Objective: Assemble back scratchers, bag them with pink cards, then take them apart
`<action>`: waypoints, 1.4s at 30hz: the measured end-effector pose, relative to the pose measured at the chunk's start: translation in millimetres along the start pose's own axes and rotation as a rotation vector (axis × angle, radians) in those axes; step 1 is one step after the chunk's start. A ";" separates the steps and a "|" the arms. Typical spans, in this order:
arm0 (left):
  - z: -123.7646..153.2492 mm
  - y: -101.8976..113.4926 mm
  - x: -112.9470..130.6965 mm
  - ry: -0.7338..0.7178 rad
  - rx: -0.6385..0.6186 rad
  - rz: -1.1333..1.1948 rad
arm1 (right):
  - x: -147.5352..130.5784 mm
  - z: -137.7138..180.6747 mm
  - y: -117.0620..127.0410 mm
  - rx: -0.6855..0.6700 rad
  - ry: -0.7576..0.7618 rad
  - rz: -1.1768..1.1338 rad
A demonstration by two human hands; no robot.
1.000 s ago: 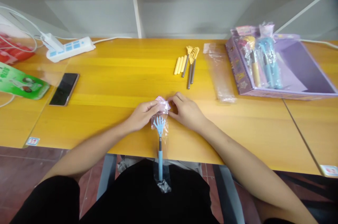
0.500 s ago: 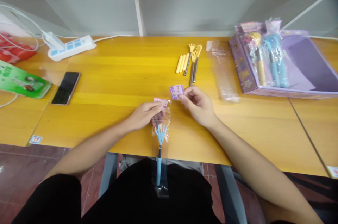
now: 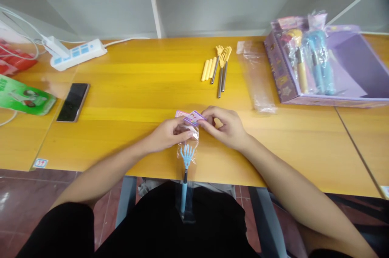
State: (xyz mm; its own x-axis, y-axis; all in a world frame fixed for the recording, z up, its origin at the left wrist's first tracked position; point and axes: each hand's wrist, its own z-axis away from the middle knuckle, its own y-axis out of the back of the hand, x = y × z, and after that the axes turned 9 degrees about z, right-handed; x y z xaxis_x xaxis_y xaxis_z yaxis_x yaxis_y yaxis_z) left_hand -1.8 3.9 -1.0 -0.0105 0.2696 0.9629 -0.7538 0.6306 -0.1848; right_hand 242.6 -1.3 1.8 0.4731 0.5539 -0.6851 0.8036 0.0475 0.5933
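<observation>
My left hand (image 3: 172, 133) grips the top of a clear plastic bag (image 3: 192, 156) at the table's front edge. Inside the bag lies a blue back scratcher (image 3: 184, 189), its hand-shaped head upward and its handle hanging past the edge over my lap. Between thumb and fingers, my right hand (image 3: 226, 126) pinches a small purple printed card (image 3: 194, 117). The card overlaps the bag's pink header, right by my left fingers; whether it touches the header I cannot tell.
Yellow handles (image 3: 209, 69) and several yellow scratcher heads on metal rods (image 3: 223, 67) lie farther back. Beside them are clear bags (image 3: 258, 83) and a purple box (image 3: 288, 83) holding packaged scratchers. At left are a phone (image 3: 73, 102), a power strip (image 3: 79, 53) and a green box (image 3: 30, 97).
My right hand has brought the purple card left and slightly down, onto the bag's top. My left thumb has moved lower on the bag. The camera view has shifted slightly.
</observation>
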 end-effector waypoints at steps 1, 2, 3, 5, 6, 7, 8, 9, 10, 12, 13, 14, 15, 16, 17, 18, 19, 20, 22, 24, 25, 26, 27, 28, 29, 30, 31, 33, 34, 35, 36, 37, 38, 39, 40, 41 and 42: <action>-0.2 -0.2 -0.4 -0.004 0.006 -0.025 | 0.6 0.1 1.5 -0.002 -0.005 0.016; -0.4 -0.3 -1.2 -0.010 0.011 -0.047 | 1.0 0.1 2.9 -0.009 -0.010 0.030; -0.8 -0.2 -2.2 -0.019 0.016 -0.065 | 1.3 0.2 4.0 -0.019 -0.013 0.042; -1.5 0.3 -4.5 -0.036 0.015 -0.083 | 1.5 0.5 4.9 -0.029 -0.008 0.055; -1.8 0.7 -5.4 -0.045 0.016 -0.089 | 1.6 0.7 4.8 -0.028 -0.002 0.057; -2.0 1.1 -6.1 -0.052 0.020 -0.100 | 1.7 0.9 4.4 -0.025 0.003 0.057; -2.2 1.5 -6.4 -0.057 0.026 -0.115 | 1.8 1.1 3.8 -0.020 0.008 0.059; -2.2 1.8 -6.5 -0.062 0.035 -0.130 | 2.0 1.4 3.3 -0.015 0.013 0.060; -2.1 2.0 -6.3 -0.064 0.038 -0.144 | 2.3 1.6 3.1 -0.013 0.017 0.062; -1.7 2.1 -5.3 -0.061 0.040 -0.167 | 3.0 1.8 3.4 -0.017 0.034 0.066; -1.5 1.9 -4.7 -0.056 0.039 -0.172 | 3.4 1.6 4.1 -0.022 0.049 0.071; -1.2 1.6 -3.9 -0.049 0.039 -0.173 | 3.6 1.3 5.2 -0.031 0.069 0.077; -0.9 1.1 -3.1 -0.041 0.040 -0.171 | 3.7 0.9 6.4 -0.043 0.089 0.083; -0.7 0.5 -2.4 -0.033 0.042 -0.167 | 3.7 0.4 7.7 -0.056 0.108 0.089; -0.4 -0.1 -1.6 -0.027 0.045 -0.163 | 3.6 -0.2 9.0 -0.068 0.123 0.094; -0.2 -0.7 -0.9 -0.024 0.048 -0.161 | 3.4 -0.7 10.1 -0.080 0.133 0.099; -0.1 -1.3 -0.4 -0.024 0.051 -0.160 | 3.3 -1.1 11.1 -0.090 0.138 0.103; -0.1 -1.9 0.0 -0.026 0.052 -0.161 | 3.1 -1.3 11.8 -0.098 0.143 0.106; -0.1 -2.6 0.5 -0.031 0.052 -0.158 | 3.1 -1.3 12.4 -0.107 0.158 0.110; -0.2 -3.1 1.0 -0.030 0.044 -0.150 | 3.5 -0.7 12.1 -0.110 0.171 0.108; -0.2 -3.2 1.2 -0.028 0.042 -0.146 | 3.8 -0.2 11.7 -0.111 0.170 0.107; -0.2 -3.2 1.6 -0.023 0.040 -0.145 | 4.1 0.4 11.2 -0.112 0.161 0.107; -0.1 -3.2 1.9 -0.020 0.043 -0.147 | 4.5 1.0 10.6 -0.107 0.146 0.107; 0.0 -3.1 2.2 -0.017 0.047 -0.155 | 4.8 1.6 10.1 -0.099 0.127 0.107; 0.2 -2.9 2.4 -0.015 0.053 -0.168 | 5.1 2.2 9.6 -0.092 0.109 0.105; 0.3 -2.7 2.4 -0.014 0.057 -0.181 | 5.3 2.6 9.3 -0.085 0.096 0.102; 0.5 -2.5 2.2 -0.015 0.060 -0.193 | 5.5 2.9 9.0 -0.080 0.091 0.100; 0.7 -2.2 1.1 -0.025 0.058 -0.207 | 5.5 2.9 9.0 -0.081 0.105 0.095; 0.8 -2.0 0.4 -0.028 0.055 -0.211 | 5.3 2.6 9.2 -0.083 0.118 0.092; 0.9 -1.9 -0.3 -0.031 0.055 -0.216 | 5.0 2.1 9.6 -0.084 0.128 0.089; 1.0 -1.8 -0.9 -0.031 0.058 -0.221 | 4.6 1.6 10.0 -0.085 0.133 0.087; 1.1 -1.8 -1.4 -0.029 0.063 -0.227 | 4.3 1.0 10.4 -0.091 0.130 0.087; 1.1 -1.8 -1.6 -0.027 0.068 -0.230 | 3.9 0.5 10.8 -0.097 0.124 0.089; 1.2 -1.8 -1.6 -0.028 0.072 -0.231 | 3.7 0.1 11.1 -0.104 0.116 0.092; 1.2 -1.8 -1.5 -0.031 0.072 -0.230 | 3.6 -0.2 11.3 -0.111 0.112 0.095; 1.1 -1.8 -1.3 -0.038 0.071 -0.226 | 3.6 -0.2 11.4 -0.118 0.115 0.096; 0.9 -1.9 -1.1 -0.044 0.068 -0.220 | 3.9 -0.2 11.3 -0.126 0.123 0.094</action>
State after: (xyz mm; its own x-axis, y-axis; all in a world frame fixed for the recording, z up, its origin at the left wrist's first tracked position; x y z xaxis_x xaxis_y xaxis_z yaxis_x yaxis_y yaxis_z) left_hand -0.9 1.8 -1.6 0.1317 0.0979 0.9864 -0.7833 0.6201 0.0430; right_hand 253.5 1.5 5.9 0.4899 0.6581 -0.5718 0.7029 0.0898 0.7056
